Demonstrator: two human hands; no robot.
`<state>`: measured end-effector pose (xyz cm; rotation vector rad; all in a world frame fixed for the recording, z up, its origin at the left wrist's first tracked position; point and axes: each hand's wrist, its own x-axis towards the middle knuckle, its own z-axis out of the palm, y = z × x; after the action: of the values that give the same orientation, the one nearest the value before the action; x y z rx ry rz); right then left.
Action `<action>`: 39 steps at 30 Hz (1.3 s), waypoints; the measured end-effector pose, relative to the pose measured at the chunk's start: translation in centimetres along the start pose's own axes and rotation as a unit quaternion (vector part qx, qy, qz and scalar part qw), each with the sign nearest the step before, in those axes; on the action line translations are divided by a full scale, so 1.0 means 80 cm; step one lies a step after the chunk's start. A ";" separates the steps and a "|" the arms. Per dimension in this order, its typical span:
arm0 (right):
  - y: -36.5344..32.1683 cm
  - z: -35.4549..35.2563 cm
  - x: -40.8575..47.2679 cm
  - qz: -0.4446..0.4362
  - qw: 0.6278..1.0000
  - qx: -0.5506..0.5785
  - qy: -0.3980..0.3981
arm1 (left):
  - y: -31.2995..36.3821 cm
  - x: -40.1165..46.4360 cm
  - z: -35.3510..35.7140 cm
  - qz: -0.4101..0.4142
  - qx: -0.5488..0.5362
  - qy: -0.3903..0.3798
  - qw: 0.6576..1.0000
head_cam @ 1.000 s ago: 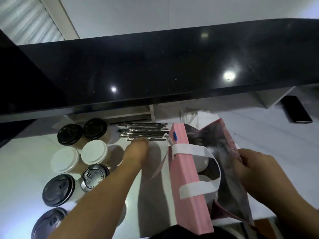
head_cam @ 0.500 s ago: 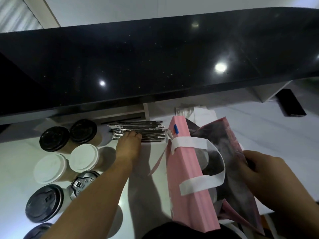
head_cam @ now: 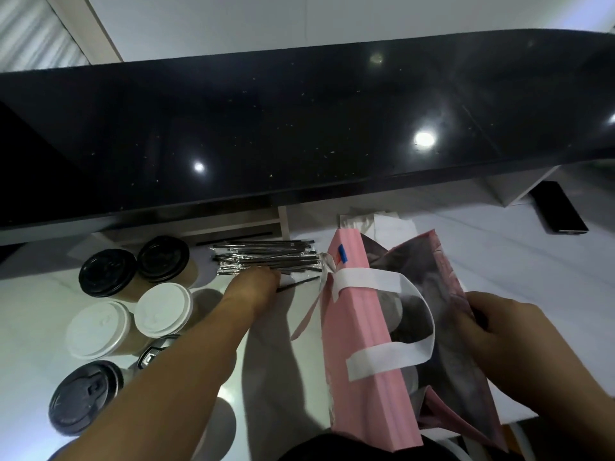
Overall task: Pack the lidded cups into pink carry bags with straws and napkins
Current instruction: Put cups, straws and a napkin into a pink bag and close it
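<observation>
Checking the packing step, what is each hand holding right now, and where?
Right hand grips the pink paper carry bag by its far top edge. Left hand pinches one black wrapped straw near its end.

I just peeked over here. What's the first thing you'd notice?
The big pink bag in the middle, its far side held open by the right hand. Left of it, the left hand reaches the pile of wrapped straws, with black- and white-lidded cups clustered further left.

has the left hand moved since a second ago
Yes. The left hand has slid toward the pink bag along the straw pile, now drawing one straw out.
</observation>
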<state>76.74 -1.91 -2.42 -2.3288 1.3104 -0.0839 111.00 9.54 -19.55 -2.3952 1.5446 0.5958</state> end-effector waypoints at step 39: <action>0.021 -0.028 0.009 -0.099 0.987 0.041 -0.118 | 0.275 -0.184 -0.188 -0.053 -0.449 0.185 0.873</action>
<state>75.16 -4.02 -1.28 -2.3105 0.9423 0.0723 88.88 6.29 1.08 -3.4278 1.4313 1.0613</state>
